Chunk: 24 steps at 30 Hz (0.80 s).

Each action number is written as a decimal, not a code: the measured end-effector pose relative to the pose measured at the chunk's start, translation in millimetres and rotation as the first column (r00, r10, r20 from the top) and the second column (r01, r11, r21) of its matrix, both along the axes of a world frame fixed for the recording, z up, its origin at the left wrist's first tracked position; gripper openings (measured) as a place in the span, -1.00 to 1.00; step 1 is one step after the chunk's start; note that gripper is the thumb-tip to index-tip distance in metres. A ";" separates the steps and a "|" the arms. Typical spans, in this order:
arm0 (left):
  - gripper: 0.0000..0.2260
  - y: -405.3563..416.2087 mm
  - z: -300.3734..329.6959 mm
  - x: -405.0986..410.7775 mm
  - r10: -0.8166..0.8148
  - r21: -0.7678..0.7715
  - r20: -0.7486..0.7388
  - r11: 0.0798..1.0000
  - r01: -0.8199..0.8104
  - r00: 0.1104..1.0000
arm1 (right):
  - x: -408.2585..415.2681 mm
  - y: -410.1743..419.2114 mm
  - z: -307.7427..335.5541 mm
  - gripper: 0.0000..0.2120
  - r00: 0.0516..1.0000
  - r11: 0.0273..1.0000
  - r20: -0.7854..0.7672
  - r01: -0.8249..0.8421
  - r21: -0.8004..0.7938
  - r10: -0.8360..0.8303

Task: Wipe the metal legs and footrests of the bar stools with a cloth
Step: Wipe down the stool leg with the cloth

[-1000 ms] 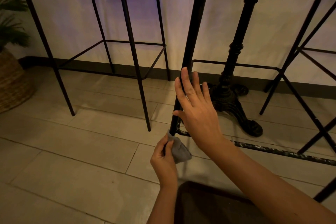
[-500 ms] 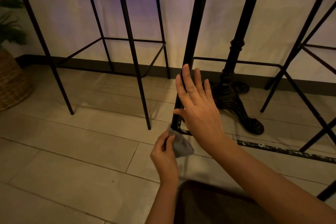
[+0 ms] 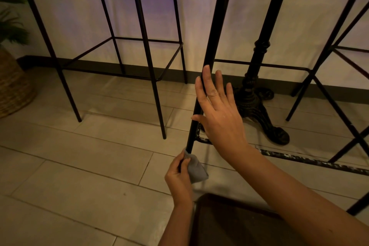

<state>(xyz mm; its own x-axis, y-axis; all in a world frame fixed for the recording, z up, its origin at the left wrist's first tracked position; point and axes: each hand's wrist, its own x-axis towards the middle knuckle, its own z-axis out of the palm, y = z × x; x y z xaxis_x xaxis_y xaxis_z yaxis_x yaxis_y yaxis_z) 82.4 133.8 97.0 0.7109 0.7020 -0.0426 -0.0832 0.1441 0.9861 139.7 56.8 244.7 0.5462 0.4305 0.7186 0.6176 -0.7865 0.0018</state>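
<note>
Pinching a small grey folded cloth point(image 3: 196, 170) with my left hand point(image 3: 179, 180), I hold it against the foot of the black metal stool leg point(image 3: 209, 50), just above the tiled floor point(image 3: 79, 166). My right hand point(image 3: 219, 118) rests flat on that leg, fingers point(image 3: 206, 80) straight and slightly spread. A woven basket point(image 3: 14, 86) at far left holds a green plant point(image 3: 10, 22).

woven basket point(image 3: 14, 84) far left on tiled floor point(image 3: 79, 166) | plant point(image 3: 10, 16) above it | ornate table base point(image 3: 257, 104) by wall point(image 3: 229, 16)

stool point(image 3: 111, 56) left of table base point(image 3: 257, 106); basket point(image 3: 14, 86) far left.
</note>
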 end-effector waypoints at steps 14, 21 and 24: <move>-0.84 7.7 -15.2 -3.5 -0.015 0.040 -0.072 0.999 0.018 0.997 | -3.4 0.8 1.3 -0.10 1.000 1.000 0.016 0.007 0.006 -0.007; -0.83 6.4 -21.5 -2.7 -0.010 0.021 -0.064 1.000 0.012 0.998 | -5.1 0.1 1.2 -0.12 1.000 1.000 0.021 0.005 0.019 -0.006; -0.83 8.6 -32.9 -4.3 0.001 0.039 -0.105 0.999 0.003 0.994 | -12.4 -0.9 -11.9 -0.13 1.000 1.000 0.016 -0.006 -0.017 0.007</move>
